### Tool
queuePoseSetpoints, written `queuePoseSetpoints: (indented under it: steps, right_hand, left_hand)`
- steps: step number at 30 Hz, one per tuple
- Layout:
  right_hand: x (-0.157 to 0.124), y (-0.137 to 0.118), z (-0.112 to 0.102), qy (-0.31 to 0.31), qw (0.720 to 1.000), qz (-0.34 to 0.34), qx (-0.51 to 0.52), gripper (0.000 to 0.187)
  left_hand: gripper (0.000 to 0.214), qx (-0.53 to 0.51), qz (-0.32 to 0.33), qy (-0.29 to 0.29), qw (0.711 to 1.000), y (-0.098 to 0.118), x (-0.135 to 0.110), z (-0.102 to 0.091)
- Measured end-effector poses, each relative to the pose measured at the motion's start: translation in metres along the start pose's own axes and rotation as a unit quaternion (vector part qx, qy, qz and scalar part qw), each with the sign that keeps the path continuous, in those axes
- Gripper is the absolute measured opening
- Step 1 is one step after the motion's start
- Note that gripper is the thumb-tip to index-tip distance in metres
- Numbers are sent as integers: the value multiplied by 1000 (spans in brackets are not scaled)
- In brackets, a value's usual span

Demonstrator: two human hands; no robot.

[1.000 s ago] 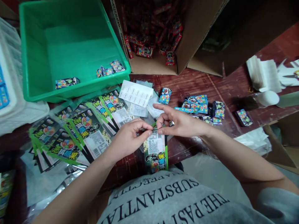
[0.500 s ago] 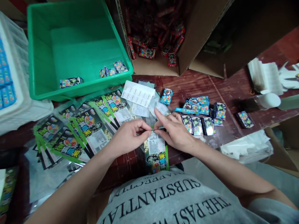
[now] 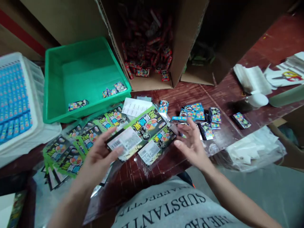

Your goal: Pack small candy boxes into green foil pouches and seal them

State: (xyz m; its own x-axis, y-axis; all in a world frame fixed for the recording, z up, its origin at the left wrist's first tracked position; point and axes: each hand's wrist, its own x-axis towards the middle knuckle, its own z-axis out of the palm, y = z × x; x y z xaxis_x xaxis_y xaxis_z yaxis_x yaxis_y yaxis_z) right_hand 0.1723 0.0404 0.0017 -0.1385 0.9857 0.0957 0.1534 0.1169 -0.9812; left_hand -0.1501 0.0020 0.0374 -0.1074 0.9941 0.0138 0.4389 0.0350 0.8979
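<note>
My left hand [image 3: 99, 160] grips the near end of a green and black printed packet [image 3: 140, 129] with a white barcode label, held above the table. A second packet [image 3: 158, 144] of the same kind lies just beneath it on the dark red table [image 3: 225, 91]. My right hand [image 3: 192, 144] hovers with its fingers spread, empty, between that packet and a cluster of small colourful boxes [image 3: 199, 115]. A fan of more green packets [image 3: 76, 142] lies to the left of my left hand. A white sticker sheet [image 3: 136, 107] rests behind the held packet.
A green plastic bin [image 3: 83, 76] with a few small boxes stands at the back left. An open cardboard carton [image 3: 152, 44] holds many small boxes. A white basket [image 3: 16, 101] of blue boxes is at far left. Clear plastic bags [image 3: 254, 148], paper and scissors [image 3: 288, 75] lie at right.
Both hands were pinching one packet's top edge. Now my left hand has lifted a packet to the left and my right hand has let go and opened. The camera has tilted up.
</note>
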Motion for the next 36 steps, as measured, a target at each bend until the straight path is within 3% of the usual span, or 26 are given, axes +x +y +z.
queuePoseSetpoints:
  steps: [4, 6, 9, 11, 13, 15, 19, 23, 27, 29, 32, 36]
  right_hand:
    - [8, -7, 25, 31, 997, 5, 65, 81]
    - [16, -11, 30, -6, 997, 8, 81, 85]
    - [22, -10, 31, -116, 990, 6, 80, 100]
    - [22, -5, 32, -99, 993, -7, 68, 102]
    - [18, 3, 34, -34, 997, -17, 71, 94]
    - [10, 10, 36, -11, 996, -12, 91, 82]
    - [-5, 20, 41, -76, 988, 3, 135, 70]
    - [-8, 25, 41, -128, 983, -7, 134, 65]
    - [-3, 21, 39, -106, 986, -15, 127, 81]
    - [0, 17, 37, -120, 983, -6, 135, 88]
    - [3, 8, 35, -167, 972, 9, 164, 84]
    - [8, -6, 37, -162, 969, 42, 179, 77]
  left_hand:
    - [45, -146, -128, -60, 979, -2, -42, 49]
    - [35, -144, -115, -67, 981, 5, -46, 67]
    - [37, -163, -63, -33, 984, 17, -33, 79]
    - [46, -169, -38, -22, 985, 20, -24, 81]
    - [50, -175, -32, -54, 983, 17, -21, 81]
    - [47, -187, -47, -88, 977, 11, -25, 80]
    - [32, -185, -80, -102, 974, -3, -30, 73]
    - [15, -148, -52, -72, 985, -7, -22, 71]
    - [25, -201, -65, -20, 977, -2, -17, 73]
    - [31, -197, -63, -21, 978, 1, -17, 72]
    - [14, -151, -42, -54, 986, 8, -16, 67]
    - [11, -136, -53, -55, 988, 19, -13, 65]
